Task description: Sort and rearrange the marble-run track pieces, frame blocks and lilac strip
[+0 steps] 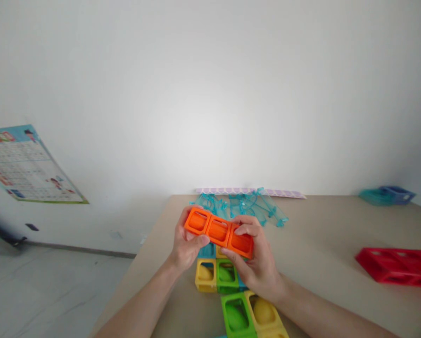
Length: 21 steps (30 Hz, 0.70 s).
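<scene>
So the left hand (187,241) and right hand (254,256) are both gripping the orange three-cell block (218,231), one at each end, kinda tilted above the table (312,234). Green and yellow blocks (238,305) sit below it, toward the near edge. Clear teal pieces (245,204) lie by the far edge, red block (400,266) off at the right.

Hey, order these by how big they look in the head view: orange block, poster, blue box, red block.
1. Poster
2. Red block, cut off by the edge
3. Orange block
4. Blue box
</scene>
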Tool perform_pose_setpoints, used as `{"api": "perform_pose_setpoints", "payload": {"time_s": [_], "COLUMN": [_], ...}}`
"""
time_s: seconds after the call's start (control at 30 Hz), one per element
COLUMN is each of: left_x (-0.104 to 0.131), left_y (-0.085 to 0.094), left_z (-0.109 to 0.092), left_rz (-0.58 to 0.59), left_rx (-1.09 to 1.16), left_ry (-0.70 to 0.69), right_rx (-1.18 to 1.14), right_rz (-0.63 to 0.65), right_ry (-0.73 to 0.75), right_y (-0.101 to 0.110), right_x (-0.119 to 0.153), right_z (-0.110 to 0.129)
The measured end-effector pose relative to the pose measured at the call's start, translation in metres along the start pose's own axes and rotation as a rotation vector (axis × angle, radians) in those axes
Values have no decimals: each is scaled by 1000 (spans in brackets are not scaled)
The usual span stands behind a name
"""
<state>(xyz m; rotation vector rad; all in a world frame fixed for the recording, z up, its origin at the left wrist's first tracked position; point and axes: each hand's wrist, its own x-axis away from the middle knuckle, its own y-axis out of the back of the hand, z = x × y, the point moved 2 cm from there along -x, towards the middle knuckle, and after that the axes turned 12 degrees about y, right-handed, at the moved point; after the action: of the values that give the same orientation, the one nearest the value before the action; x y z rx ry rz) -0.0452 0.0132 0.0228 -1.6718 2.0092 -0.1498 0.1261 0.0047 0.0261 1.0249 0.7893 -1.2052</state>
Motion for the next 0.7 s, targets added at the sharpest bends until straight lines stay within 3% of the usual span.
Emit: {"api": "perform_pose_setpoints", "payload": {"time_s": [0.2, 0.33, 0.4, 0.53, 0.6, 0.7], "left_x": [0, -2, -3, 0, 3, 8], "left_y": [6, 8, 8, 6, 2, -2], "left_z": [9, 10, 9, 4, 4, 6], "left_rz": [-12, -42, -68, -70, -10, 134], "left_rx": [-91, -117, -138, -211, -268, -323], "left_ry": [9, -13, -23, -28, -7, 42], "right_rx": [-125, -116, -40, 270, 373, 452], "right_rz": [-126, -112, -23, 342, 495, 616], "right_ry": [-162, -194, -164, -68, -43, -94], "right_y": [-1, 3, 7, 14, 18, 36], "right_x": [2, -2, -11, -35, -43, -44], "right_z": [-9, -14, -13, 2, 17, 42]}}
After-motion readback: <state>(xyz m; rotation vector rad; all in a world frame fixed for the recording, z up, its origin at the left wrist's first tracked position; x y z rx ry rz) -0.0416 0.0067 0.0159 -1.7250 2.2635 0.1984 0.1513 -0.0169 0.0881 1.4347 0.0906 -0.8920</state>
